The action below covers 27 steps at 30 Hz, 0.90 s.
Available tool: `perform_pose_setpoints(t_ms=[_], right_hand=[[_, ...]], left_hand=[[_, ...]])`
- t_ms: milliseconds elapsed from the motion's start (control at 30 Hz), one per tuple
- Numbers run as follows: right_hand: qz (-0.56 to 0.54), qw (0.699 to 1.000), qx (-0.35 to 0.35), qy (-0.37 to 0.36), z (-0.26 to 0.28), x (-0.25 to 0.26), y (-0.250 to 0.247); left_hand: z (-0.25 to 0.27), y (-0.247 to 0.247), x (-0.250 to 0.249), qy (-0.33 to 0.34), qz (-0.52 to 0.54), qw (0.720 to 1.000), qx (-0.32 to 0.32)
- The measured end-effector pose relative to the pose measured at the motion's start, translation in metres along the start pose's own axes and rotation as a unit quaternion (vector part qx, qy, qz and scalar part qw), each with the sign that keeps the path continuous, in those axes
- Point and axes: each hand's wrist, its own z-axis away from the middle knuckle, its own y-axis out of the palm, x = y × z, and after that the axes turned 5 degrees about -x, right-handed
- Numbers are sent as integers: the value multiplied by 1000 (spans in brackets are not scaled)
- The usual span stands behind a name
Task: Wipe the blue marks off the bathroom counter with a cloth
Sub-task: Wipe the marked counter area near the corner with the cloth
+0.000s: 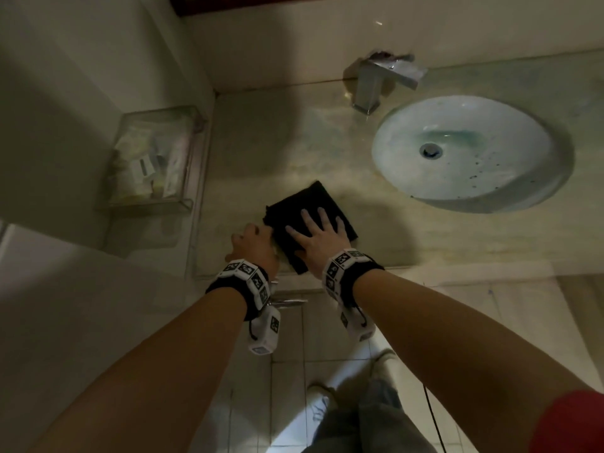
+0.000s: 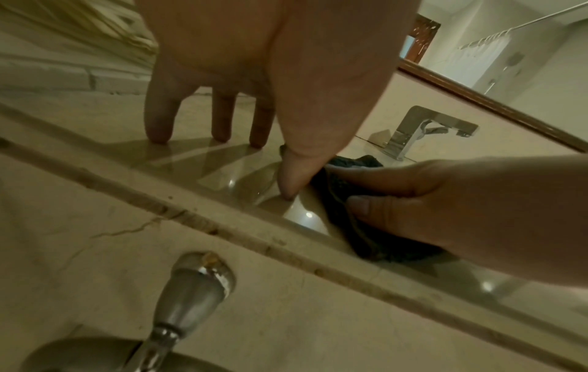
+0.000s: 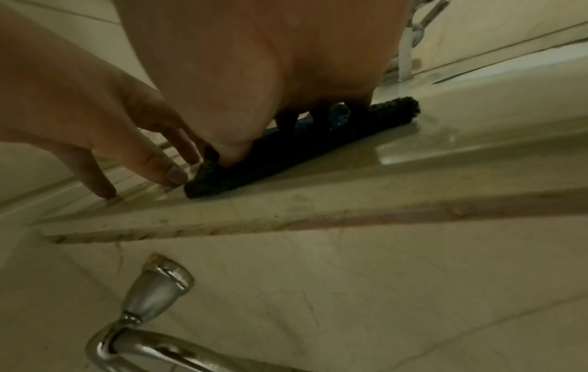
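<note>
A folded black cloth (image 1: pixel 313 201) (image 2: pixel 366 241) (image 3: pixel 254 171) lies on the glossy beige marble counter (image 1: pixel 261 152), near its front edge and left of the sink. My right hand (image 1: pixel 318 235) (image 3: pixel 254 63) presses flat on the cloth with the fingers spread. Just left of it, my left hand (image 1: pixel 253 245) (image 2: pixel 254 50) stands on the bare counter on straight fingertips (image 2: pixel 156 136), thumb tip beside the cloth's edge. No blue mark shows on the bare counter around the cloth; what lies under it is hidden.
A white oval sink (image 1: pixel 555 178), with a bluish tint near the drain and dark specks, sits to the right, a chrome faucet (image 1: pixel 369 89) behind it. A clear box of toiletries (image 1: pixel 153 158) stands at the left wall. A metal towel bar (image 2: pixel 191 289) hangs below the counter edge.
</note>
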Motion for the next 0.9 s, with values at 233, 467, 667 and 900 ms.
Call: perform_pose_setpoints(t_ms=[233,467,667,900], right_hand=[[-33,998,7,48,16,-40,2],[-63,988,0,143,36,-109,-2],[-84,981,14,175,33,-120,-4],[-73,983,28,165,-3,-126,-25]], left_hand=[[0,-9,-15,6,-27,999,23],[-7,-13,-21,46,-24,998,35],[-14,-19,-21,38,-23,998,41],[-24,-29,-23,48,-32,997,55]])
